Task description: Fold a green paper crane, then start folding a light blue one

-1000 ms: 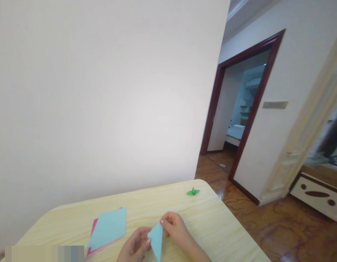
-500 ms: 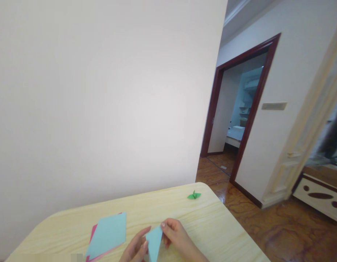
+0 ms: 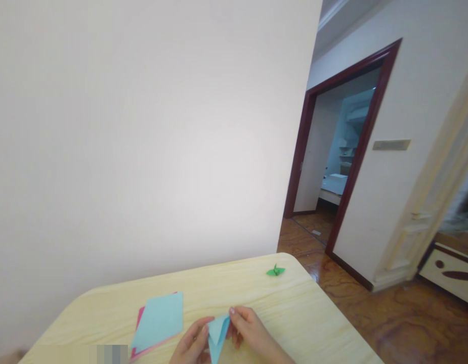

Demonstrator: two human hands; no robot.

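The grip is narrow in both hands: the left hand (image 3: 190, 345) and the right hand (image 3: 251, 328) pinch a folded blue paper (image 3: 217, 334) between their fingers, just above the near part of the tabletop (image 3: 294, 313). The paper hangs point down, with a fold showing at its top. From left to right, a stack of paper (image 3: 154, 328) lies on the tabletop just beside the left hand, a blue sheet (image 3: 161, 316) on top and a pink sheet (image 3: 139, 323) showing beneath it. Past the right hand, near the far corner, sits a small green paper crane (image 3: 275, 271). Beyond the tabletop, a wooden floor (image 3: 305, 242) runs through a dark red door frame (image 3: 374, 131), and a low white cabinet (image 3: 450, 270) stands at the far right.
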